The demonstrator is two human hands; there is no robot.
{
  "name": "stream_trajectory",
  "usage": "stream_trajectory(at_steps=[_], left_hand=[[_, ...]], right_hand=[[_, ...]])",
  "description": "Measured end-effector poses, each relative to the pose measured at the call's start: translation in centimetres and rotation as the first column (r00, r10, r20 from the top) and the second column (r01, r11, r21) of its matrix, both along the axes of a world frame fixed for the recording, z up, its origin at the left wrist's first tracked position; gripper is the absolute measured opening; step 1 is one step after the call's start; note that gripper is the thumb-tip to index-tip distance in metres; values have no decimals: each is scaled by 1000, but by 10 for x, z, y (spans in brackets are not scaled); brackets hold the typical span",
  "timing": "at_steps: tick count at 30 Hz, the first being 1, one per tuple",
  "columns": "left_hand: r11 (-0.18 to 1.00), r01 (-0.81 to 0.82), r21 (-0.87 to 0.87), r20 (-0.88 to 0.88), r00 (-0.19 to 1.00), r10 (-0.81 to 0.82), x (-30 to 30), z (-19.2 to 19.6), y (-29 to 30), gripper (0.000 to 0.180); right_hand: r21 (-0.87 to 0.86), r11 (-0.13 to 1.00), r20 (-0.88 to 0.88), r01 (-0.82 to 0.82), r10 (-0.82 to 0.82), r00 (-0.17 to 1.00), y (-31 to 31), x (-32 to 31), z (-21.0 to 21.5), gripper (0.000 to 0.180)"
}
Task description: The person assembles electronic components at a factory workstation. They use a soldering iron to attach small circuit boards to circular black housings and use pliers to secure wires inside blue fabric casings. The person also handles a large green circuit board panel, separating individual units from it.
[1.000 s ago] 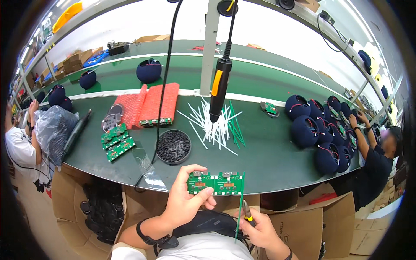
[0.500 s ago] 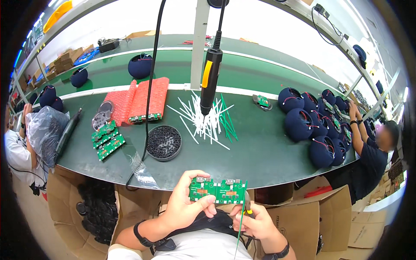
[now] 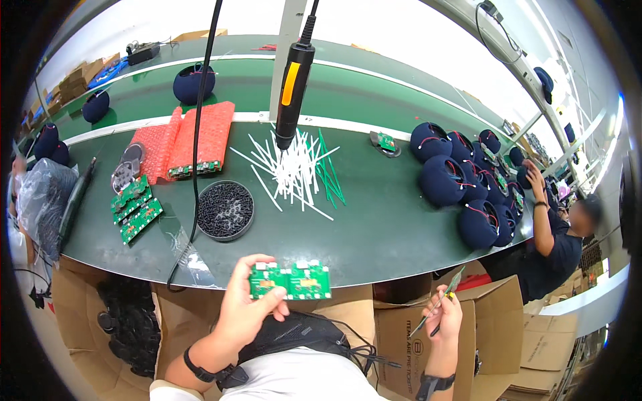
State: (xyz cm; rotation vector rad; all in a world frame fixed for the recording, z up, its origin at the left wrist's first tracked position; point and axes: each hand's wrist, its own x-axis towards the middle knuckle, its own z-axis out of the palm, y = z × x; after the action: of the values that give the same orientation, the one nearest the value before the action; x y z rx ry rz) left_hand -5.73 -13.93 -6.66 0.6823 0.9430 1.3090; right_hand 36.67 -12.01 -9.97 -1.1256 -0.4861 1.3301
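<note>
My left hand [image 3: 246,311] grips a green circuit board panel [image 3: 309,289] by its left end, thumb across the front. Two joined boards make up the panel, each with a metal connector on its top edge. Off to the right, over a carton, my right hand [image 3: 445,319] is closed on pliers with yellow-and-dark handles [image 3: 451,295]. A thin green strip [image 3: 459,275] runs along the pliers, slightly blurred; whether the jaws or my fingers hold it is hard to see. The two hands are well apart.
On the bench lie green board panels [image 3: 141,220], a round tray of black screws [image 3: 226,210], white strips [image 3: 295,167] and green strips [image 3: 328,175]. A power screwdriver [image 3: 294,90] hangs above. Dark blue round housings [image 3: 442,180] crowd the right, near another person [image 3: 558,244].
My right hand has moved right, away from the panel, with the pliers and the green strip. That strip stood at the panel's right edge before. The view has shifted.
</note>
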Motion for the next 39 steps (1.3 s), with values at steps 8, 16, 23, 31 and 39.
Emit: stream_trajectory(at_steps=[8, 16, 23, 31, 39], left_hand=[[999, -33, 37, -145, 989, 38, -8, -7, 6, 51], [999, -7, 46, -166, 986, 14, -11, -14, 1, 67], [998, 8, 60, -219, 976, 5, -9, -13, 3, 63], [994, 21, 103, -250, 968, 6, -13, -19, 6, 60], [993, 18, 115, -267, 963, 13, -15, -16, 1, 58]], right_hand=[[-664, 721, 250, 199, -36, 967, 76, 112, -155, 12], [-574, 580, 425, -577, 814, 396, 38, 31, -65, 37], [-170, 375, 841, -911, 537, 64, 68, -95, 92, 35], [-36, 653, 909, -756, -293, -297, 225, -242, 52, 41], [229, 666, 910, -710, -406, -87, 220, -265, 47, 39]])
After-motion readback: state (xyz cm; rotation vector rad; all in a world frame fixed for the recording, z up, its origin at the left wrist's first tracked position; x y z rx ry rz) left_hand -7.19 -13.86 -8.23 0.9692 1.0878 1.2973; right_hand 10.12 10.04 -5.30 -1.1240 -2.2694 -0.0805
